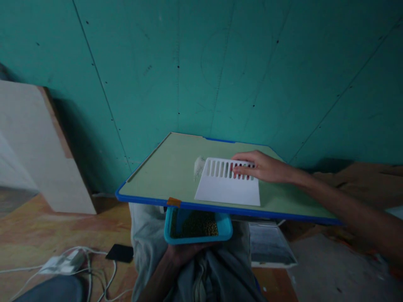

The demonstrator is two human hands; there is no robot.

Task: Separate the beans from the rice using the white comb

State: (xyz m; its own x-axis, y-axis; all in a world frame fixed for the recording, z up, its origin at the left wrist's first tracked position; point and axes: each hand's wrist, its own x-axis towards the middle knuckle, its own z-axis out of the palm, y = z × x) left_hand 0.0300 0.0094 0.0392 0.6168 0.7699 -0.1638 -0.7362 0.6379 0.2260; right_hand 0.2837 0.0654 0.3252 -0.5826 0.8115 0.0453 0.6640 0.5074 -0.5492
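My right hand (252, 165) grips the slotted far edge of a flat white plastic panel (228, 192), its fingers showing through the slots. The panel lies over the pale green tabletop (157, 176), close to its near edge. Beside the panel's left edge is a small whitish patch (199, 165), perhaps powder or fine grains. Below the table edge, my left hand (190, 251) holds a bright blue plastic tray (198, 241) from underneath, with most fingers hidden. In the tray lie many small dark green grains (195, 224) and a cluster of tan ones (210, 228) at the right.
A blue rim edges the table, with orange tape (174, 202) on its front. Beyond stands a green wall (189, 63). A pale board (40, 147) leans at the left. White cables (90, 268), a power strip (63, 263) and a black phone (120, 253) lie on the floor.
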